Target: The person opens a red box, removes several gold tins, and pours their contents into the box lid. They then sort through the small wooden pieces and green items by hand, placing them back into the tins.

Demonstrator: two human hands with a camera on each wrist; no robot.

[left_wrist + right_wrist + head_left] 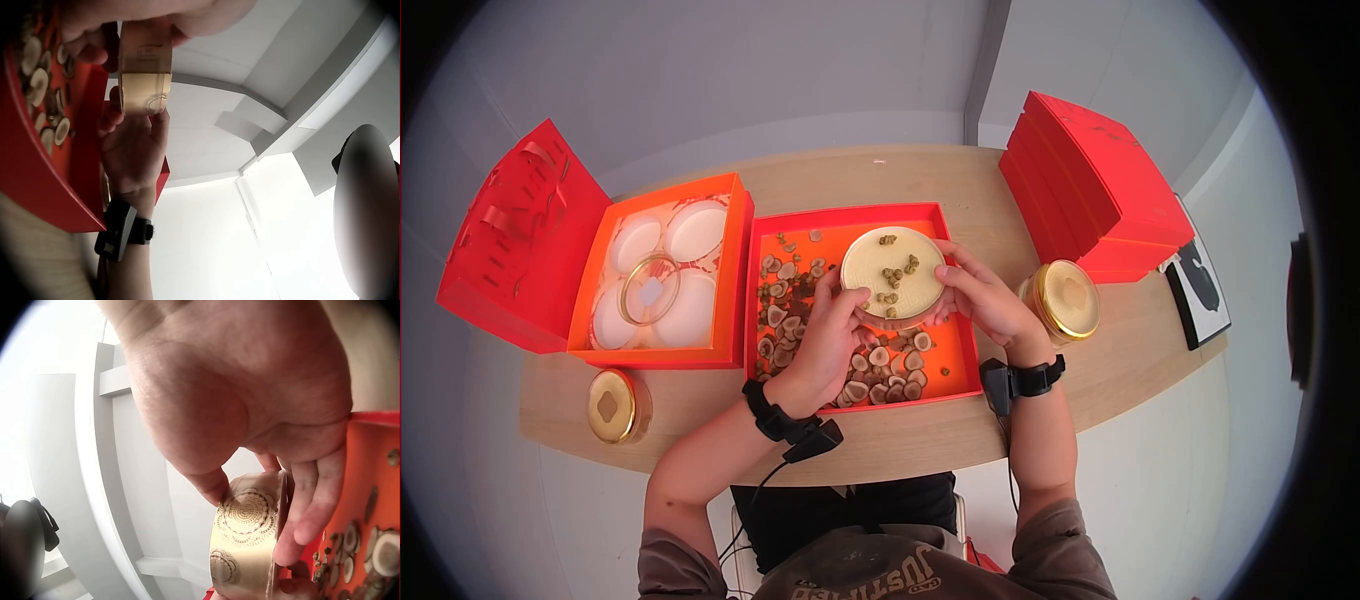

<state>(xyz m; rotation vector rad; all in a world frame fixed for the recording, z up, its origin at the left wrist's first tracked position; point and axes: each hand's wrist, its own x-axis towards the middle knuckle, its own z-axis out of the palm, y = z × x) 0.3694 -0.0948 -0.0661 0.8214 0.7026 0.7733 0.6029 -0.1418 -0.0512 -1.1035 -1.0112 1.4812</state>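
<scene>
Both hands hold a shallow round tub up over an open red box. Its pale inside carries several small greenish-brown curled clumps. The left hand grips the near left side, thumb at the rim. On the opposite side the right hand grips it, thumb on top and fingers beneath. In the right wrist view the tub's side shows a gold band with a round lace-like pattern. Under the hands, the red box with an orange floor has round dried slices scattered with more small clumps.
At left stands an open gift box with round white recesses; a clear gold-rimmed lid lies across them. Gold-lidded jars stand at front left and right. Red boxes are stacked at back right, beside a black-and-white item.
</scene>
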